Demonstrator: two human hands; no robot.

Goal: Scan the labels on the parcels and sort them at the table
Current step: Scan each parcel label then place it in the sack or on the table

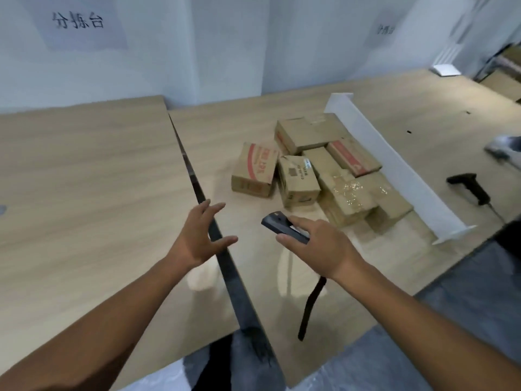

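Several brown cardboard parcels (324, 167) lie bunched on the right-hand table, some with red print, one with a white label (297, 170) facing up. My right hand (318, 244) grips a dark handheld scanner (282, 225) just in front of the pile, its black strap (310, 309) hanging down. My left hand (201, 238) hovers with fingers spread over the gap between the two tables, holding nothing.
Two wood-top tables (84, 193) meet at a dark gap (225, 263). A white divider board (394, 165) stands right of the parcels. Beyond it lie a second black scanner (470, 187) and a grey object (504, 146). Paper signs hang on the wall (79, 22).
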